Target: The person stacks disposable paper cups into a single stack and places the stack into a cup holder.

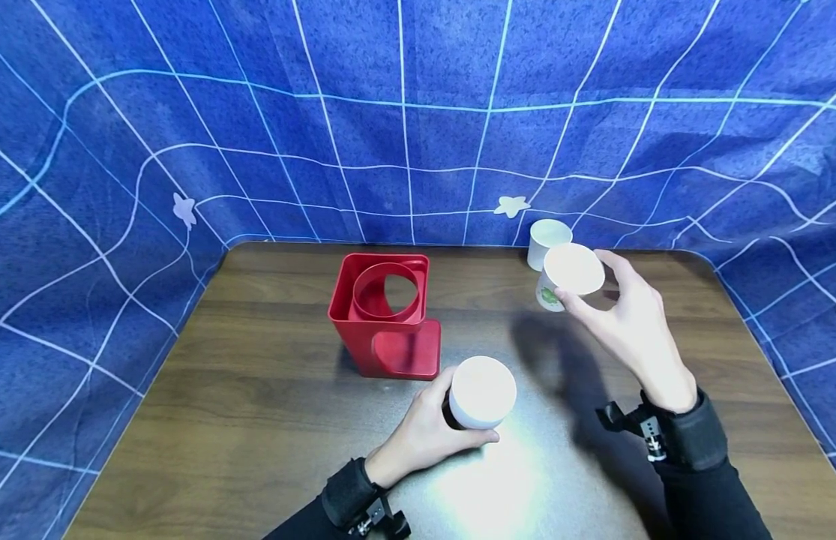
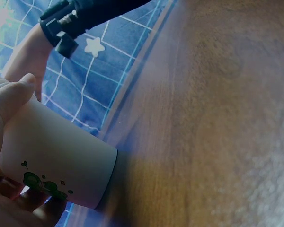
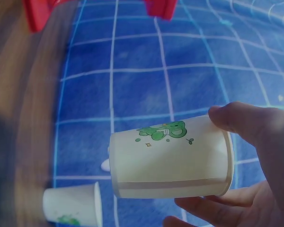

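My left hand grips a white paper cup over the middle of the table, thumb and fingers around its sides. In the left wrist view, green drawings mark this cup's wall, its narrow end is close over the wood, and ridges like stacked rims show at its upper end. Farther back on the right, my right hand holds another white paper cup near its rim between thumb and fingers. A green cartoon shows on that cup in the right wrist view. Just behind it stands a third paper cup.
A red holder with a square top and an inner ring stands left of centre on the wooden table. Blue cloth with white lines hangs behind the table's back edge and along its sides.
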Demonstrator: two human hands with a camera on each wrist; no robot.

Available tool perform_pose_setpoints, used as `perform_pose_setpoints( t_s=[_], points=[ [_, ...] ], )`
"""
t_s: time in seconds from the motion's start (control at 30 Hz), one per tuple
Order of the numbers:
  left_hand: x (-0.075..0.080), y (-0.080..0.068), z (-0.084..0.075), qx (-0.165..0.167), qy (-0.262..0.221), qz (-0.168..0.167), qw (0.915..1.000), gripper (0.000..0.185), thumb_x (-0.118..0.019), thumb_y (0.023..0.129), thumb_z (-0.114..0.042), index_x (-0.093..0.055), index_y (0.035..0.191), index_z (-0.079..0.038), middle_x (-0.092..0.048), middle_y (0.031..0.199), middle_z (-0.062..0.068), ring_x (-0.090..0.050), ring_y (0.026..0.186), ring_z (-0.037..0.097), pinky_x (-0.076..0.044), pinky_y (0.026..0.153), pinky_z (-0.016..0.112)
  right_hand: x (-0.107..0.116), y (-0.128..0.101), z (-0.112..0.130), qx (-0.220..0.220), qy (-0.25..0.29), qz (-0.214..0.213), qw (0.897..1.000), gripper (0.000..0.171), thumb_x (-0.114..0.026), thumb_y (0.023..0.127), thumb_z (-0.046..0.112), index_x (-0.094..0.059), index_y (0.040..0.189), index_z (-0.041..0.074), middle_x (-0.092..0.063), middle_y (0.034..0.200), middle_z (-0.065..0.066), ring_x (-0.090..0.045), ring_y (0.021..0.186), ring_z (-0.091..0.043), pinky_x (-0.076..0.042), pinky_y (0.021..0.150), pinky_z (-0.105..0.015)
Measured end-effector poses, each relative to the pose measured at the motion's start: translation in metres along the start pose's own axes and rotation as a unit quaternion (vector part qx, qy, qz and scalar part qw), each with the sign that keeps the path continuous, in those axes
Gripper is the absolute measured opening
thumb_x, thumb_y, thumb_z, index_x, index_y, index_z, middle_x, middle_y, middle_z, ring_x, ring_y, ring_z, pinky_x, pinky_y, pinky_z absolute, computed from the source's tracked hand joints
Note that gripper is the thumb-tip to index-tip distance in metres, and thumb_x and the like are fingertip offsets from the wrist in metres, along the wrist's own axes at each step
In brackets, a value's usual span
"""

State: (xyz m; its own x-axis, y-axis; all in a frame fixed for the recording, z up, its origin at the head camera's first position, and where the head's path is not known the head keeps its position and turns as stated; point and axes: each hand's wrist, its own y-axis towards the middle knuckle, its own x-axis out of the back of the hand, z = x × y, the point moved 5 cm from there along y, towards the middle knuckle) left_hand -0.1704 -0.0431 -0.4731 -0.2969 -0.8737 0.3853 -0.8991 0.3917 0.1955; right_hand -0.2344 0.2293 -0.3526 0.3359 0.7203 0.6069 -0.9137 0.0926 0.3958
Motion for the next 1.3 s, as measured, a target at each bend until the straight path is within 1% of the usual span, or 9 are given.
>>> perform_pose_setpoints(
  t_s=[0.1,0.3,0.43,0.53,0.67,0.8,0.93,1.13,1.3],
  points=[
    [0.0,0.001,0.0,0.002,-0.004,0.002,1.0,0.083,-0.095,0.072,-0.036,-0.05,0.141,-0.037,-0.065,0.131,-0.013,-0.063,0.12,0.009,-0.05,0.105,0.037,0.002,-0.004,0.012,0.028,0.007,-0.004,1.0,0.065,-0.084,0.085,0.029,-0.057,0.141,0.009,-0.067,0.13,-0.011,-0.066,0.112,-0.023,-0.043,0.086,-0.005],
    [-0.001,0.001,0.0,0.003,0.0,0.001,1.0,0.083,-0.094,0.072,-0.039,-0.05,0.142,-0.035,-0.065,0.132,-0.012,-0.063,0.121,0.009,-0.051,0.105,0.038,0.003,-0.011,0.029,0.074,0.023,-0.009,0.997,0.064,-0.087,0.082,0.021,-0.06,0.139,0.012,-0.069,0.127,-0.007,-0.064,0.104,-0.006,-0.044,0.089,-0.005],
    [-0.001,0.0,0.001,0.003,0.006,0.0,1.0,0.084,-0.095,0.072,-0.039,-0.05,0.143,-0.033,-0.065,0.132,-0.01,-0.063,0.121,0.01,-0.052,0.104,0.038,0.004,-0.019,0.038,0.098,0.03,-0.005,0.995,0.069,-0.088,0.079,0.016,-0.059,0.141,0.011,-0.07,0.124,-0.009,-0.061,0.102,0.003,-0.045,0.089,-0.006],
    [-0.001,-0.001,0.002,0.006,0.007,-0.003,1.0,0.084,-0.096,0.071,-0.038,-0.051,0.142,-0.034,-0.065,0.131,-0.012,-0.063,0.12,0.009,-0.051,0.104,0.038,0.007,-0.025,0.045,0.104,0.042,0.004,0.994,0.073,-0.088,0.078,0.013,-0.057,0.144,0.014,-0.071,0.123,-0.009,-0.058,0.103,0.01,-0.044,0.09,-0.006],
    [-0.001,0.0,0.002,0.005,0.006,-0.007,0.9999,0.083,-0.096,0.07,-0.036,-0.052,0.14,-0.034,-0.067,0.129,-0.012,-0.064,0.119,0.009,-0.051,0.103,0.036,0.011,-0.032,0.055,0.118,0.056,0.031,0.991,0.077,-0.089,0.076,0.01,-0.057,0.145,0.017,-0.069,0.128,-0.006,-0.059,0.109,0.007,-0.044,0.094,-0.007],
    [-0.001,0.0,0.001,0.004,0.003,-0.005,1.0,0.083,-0.097,0.069,-0.035,-0.053,0.139,-0.033,-0.067,0.128,-0.012,-0.064,0.118,0.009,-0.051,0.103,0.035,0.011,-0.038,0.065,0.147,0.058,0.06,0.986,0.081,-0.09,0.074,0.009,-0.056,0.147,0.019,-0.066,0.134,0.0,-0.058,0.117,0.001,-0.044,0.098,-0.01],
    [-0.002,0.001,0.001,0.007,-0.002,-0.004,1.0,0.083,-0.097,0.069,-0.035,-0.053,0.139,-0.034,-0.066,0.128,-0.014,-0.063,0.118,0.008,-0.051,0.103,0.035,0.01,-0.044,0.073,0.163,0.066,0.078,0.981,0.084,-0.092,0.072,0.008,-0.056,0.147,0.02,-0.066,0.136,0.003,-0.058,0.121,0.001,-0.043,0.101,-0.011],
    [-0.002,0.002,0.001,0.004,-0.003,0.0,1.0,0.084,-0.096,0.07,-0.036,-0.051,0.141,-0.033,-0.066,0.128,-0.014,-0.063,0.116,0.009,-0.051,0.103,0.035,0.007,-0.051,0.081,0.183,0.078,0.095,0.975,0.086,-0.093,0.068,0.008,-0.057,0.145,0.016,-0.068,0.132,0.0,-0.059,0.118,-0.001,-0.044,0.1,-0.011],
    [-0.001,0.002,0.002,0.005,0.004,0.003,1.0,0.085,-0.096,0.071,-0.037,-0.05,0.142,-0.035,-0.066,0.126,-0.015,-0.063,0.112,0.008,-0.051,0.1,0.033,0.003,-0.057,0.085,0.189,0.085,0.134,0.969,0.086,-0.094,0.068,0.012,-0.056,0.145,0.018,-0.067,0.132,0.004,-0.06,0.119,-0.004,-0.042,0.103,-0.012]
  ],
)
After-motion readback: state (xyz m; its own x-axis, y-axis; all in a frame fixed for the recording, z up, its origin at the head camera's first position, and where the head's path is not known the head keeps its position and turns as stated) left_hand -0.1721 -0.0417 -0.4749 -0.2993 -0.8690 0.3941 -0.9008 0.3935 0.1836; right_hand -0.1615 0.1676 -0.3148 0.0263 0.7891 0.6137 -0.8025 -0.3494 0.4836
